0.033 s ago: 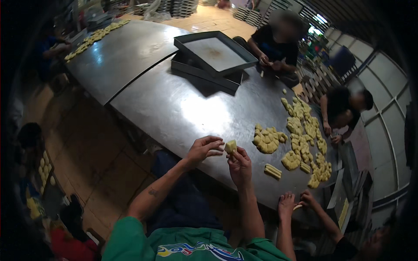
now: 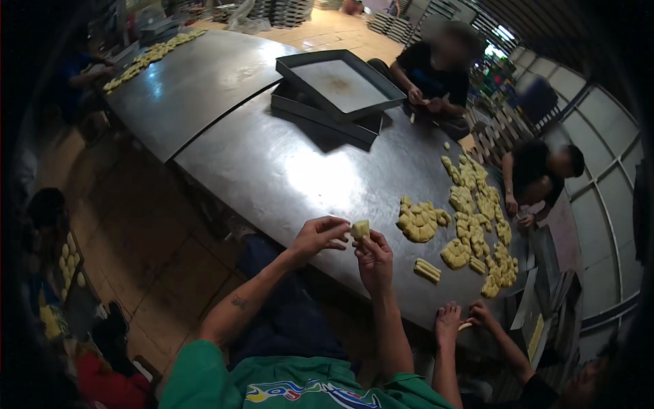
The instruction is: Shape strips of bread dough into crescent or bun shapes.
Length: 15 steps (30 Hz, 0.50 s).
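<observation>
1. Near the centre of the frame, the right hand (image 2: 374, 258) has thumb and fingers clamped on a dough piece (image 2: 361, 230), apparently so its upper part stays exposed to the other hand.
2. Just left of it, the left hand (image 2: 319, 238) has its fingers apart and loosely curved; whether their tips touch the dough, I cannot tell.
3. At right, a dough clump (image 2: 419, 219) and short dough rolls (image 2: 427, 270) lie within several people's reach, probably for sharing.
4. At upper centre, the upper tray (image 2: 373, 110) sits askew on the lower tray (image 2: 320, 121), seemingly parked away from the hands.
5. The held dough is pale yellow, blocky and matt; the clump is knobbly, the rolls smooth and side by side.
6. The table (image 2: 245, 170) is shiny grey metal; the trays are dark, rectangular and straight-walled.
</observation>
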### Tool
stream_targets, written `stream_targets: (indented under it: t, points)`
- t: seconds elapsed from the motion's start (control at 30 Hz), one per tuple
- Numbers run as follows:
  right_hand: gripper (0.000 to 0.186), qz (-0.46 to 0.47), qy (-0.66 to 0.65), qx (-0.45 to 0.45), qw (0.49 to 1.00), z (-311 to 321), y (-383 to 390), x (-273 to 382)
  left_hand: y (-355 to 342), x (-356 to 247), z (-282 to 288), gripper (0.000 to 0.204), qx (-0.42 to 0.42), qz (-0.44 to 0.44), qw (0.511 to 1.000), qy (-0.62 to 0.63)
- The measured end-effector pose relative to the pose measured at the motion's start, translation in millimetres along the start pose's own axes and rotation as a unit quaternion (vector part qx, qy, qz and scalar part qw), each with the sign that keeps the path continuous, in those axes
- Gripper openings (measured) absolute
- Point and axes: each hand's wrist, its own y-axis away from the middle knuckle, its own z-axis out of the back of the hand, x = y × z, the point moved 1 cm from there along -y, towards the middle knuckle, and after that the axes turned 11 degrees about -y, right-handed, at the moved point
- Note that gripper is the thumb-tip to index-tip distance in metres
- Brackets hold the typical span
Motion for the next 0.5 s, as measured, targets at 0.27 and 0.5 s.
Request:
stream_targets:
  t: [0.27,0.5]
  points:
    - [0.028,-0.065,0.158,0.04,0.984,-6.4,17.5,-10.2,31.6,14.9,14.1,0.027,-0.015,-0.001,0.998,-0.059]
    - [0.023,-0.021,0.219,0.032,0.975,12.2,15.6,-16.5,34.8,18.0,-7.2,0.024,-0.053,-0.123,0.944,-0.301]
